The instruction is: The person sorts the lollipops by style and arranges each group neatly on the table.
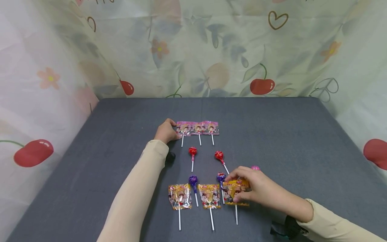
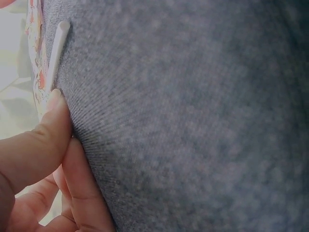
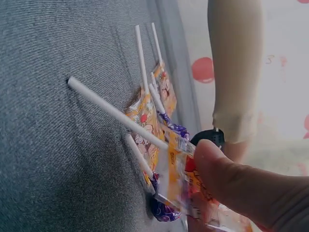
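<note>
In the head view my left hand (image 1: pixel 166 131) grips the leftmost pink-wrapped lollipop (image 1: pixel 184 127) by its packet edges, fingers above and thumb below. Two more pink-wrapped lollipops (image 1: pixel 210 128) adjoin it on the right, forming a row with sticks towards me. My right hand (image 1: pixel 257 185) holds an orange-wrapped lollipop (image 1: pixel 232 193) between thumb and fingers, at the right end of the near row. Seen from the right wrist, its white stick (image 3: pixel 106 107) points out over the cloth. Left of it lie two other orange-wrapped lollipops (image 1: pixel 209 195), (image 1: pixel 180 196).
Between the rows lie two red round lollipops (image 1: pixel 192 151), (image 1: pixel 219 155). Purple lollipops (image 1: pixel 193 180), (image 1: pixel 221 176) lie among the orange packets. A pink round lollipop (image 1: pixel 255 167) is mostly hidden behind my right hand. Dark cloth (image 1: pixel 287 134) covers the table; a patterned curtain (image 1: pixel 193 40) surrounds it.
</note>
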### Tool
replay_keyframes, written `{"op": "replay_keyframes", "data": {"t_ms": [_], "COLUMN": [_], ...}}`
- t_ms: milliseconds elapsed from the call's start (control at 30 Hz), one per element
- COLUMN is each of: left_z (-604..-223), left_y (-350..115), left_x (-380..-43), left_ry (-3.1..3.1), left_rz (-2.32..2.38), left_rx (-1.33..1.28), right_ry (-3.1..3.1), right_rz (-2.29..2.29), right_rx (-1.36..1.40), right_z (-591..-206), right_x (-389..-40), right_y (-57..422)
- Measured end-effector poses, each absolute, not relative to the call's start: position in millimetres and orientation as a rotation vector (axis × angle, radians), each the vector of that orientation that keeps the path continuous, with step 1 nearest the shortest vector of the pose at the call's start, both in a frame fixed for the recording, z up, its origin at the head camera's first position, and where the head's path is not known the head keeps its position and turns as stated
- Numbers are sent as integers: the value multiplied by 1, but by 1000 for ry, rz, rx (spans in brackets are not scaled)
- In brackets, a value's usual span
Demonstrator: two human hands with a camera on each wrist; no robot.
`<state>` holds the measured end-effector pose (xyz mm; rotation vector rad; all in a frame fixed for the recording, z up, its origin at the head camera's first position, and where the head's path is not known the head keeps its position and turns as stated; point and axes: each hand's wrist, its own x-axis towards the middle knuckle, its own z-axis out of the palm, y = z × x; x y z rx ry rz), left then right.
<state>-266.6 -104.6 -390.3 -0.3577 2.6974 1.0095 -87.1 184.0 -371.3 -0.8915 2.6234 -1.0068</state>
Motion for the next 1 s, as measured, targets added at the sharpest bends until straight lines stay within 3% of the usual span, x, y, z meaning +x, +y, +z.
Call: {"op": "replay_keyframes", "data": {"t_ms": [500, 1000], "left_z": [-388, -388], "left_y": [-105, -105], "left_x": [-266, -265], "left_ry": [2675, 2675], "left_rz": [1019, 1014], "left_rx": [-355, -358], "right_ry": [2582, 2873], "right_rz": [-1264, -1367], "right_rx": [-696, -666], "right_z": [-359, -304], "right_x": [-92, -133], "right_y": [181, 192]}}
